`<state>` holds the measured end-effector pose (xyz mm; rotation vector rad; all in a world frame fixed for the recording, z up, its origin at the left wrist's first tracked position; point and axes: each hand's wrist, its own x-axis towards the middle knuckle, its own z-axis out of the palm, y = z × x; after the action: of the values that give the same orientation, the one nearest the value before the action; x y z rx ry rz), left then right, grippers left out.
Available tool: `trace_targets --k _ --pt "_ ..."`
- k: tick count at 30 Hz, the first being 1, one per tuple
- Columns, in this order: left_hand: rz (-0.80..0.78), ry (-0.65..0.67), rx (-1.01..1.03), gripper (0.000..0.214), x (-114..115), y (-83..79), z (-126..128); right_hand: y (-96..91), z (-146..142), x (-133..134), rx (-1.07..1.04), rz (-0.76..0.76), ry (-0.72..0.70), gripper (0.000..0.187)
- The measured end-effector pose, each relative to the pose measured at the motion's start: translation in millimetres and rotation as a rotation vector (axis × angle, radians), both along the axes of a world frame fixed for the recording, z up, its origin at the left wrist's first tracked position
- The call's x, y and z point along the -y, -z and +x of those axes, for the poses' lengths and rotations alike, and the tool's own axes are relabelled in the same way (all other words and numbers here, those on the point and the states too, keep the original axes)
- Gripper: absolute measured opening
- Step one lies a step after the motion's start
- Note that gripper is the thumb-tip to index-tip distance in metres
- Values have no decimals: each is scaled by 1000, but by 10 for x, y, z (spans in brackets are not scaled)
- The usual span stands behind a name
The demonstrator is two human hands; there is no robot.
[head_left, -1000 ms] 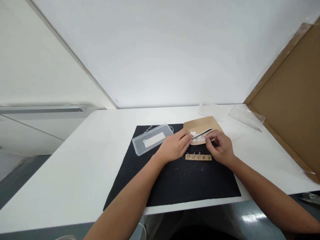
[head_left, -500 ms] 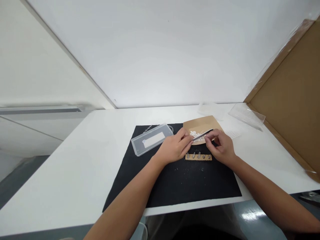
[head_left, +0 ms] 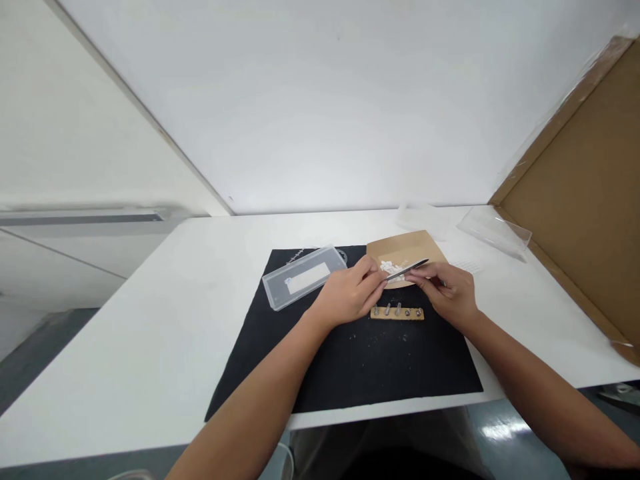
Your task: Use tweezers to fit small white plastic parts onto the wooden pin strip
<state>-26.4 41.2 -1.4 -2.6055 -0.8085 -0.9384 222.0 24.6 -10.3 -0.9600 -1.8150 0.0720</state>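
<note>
Between my hands is a thin dark strip [head_left: 417,264] with a pale edge, slanting up to the right over a sheet of brown paper [head_left: 407,245]. The fingertips of my left hand [head_left: 353,291] pinch its lower left end. My right hand [head_left: 450,290] has its thumb and fingers closed on the strip nearer the upper right end. Small white pieces [head_left: 393,268] lie heaped on the paper behind the strip. Just in front of the hands sits a narrow tan bar [head_left: 397,314] carrying several small clear and metallic pegs in a row.
A translucent plastic case [head_left: 304,277] with a white label lies left of my hands on the black mat [head_left: 380,373]. Clear plastic covers [head_left: 494,232] lie at the back right of the white table [head_left: 150,320]. A cardboard panel [head_left: 580,207] stands along the right side.
My right hand has shifted slightly right, and its fingers now reach out flatter along the strip. The left hand keeps its pinch in the same place.
</note>
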Motion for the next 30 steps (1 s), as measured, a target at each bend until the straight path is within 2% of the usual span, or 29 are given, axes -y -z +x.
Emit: trace_targets --k 6,17,26,30 --pt "24 -34 17 17 -7 -16 -13 -27 55 -4 35 -115 -1 7" --pt "-3 -36 8 19 -12 0 -8 -21 90 -14 -101 -160 -4 6" --pt "-18 -50 54 20 6 4 17 64 123 -53 -131 -256 17 13" --pt "-44 -43 47 23 13 19 27 81 100 -56 -102 -250 54 16"
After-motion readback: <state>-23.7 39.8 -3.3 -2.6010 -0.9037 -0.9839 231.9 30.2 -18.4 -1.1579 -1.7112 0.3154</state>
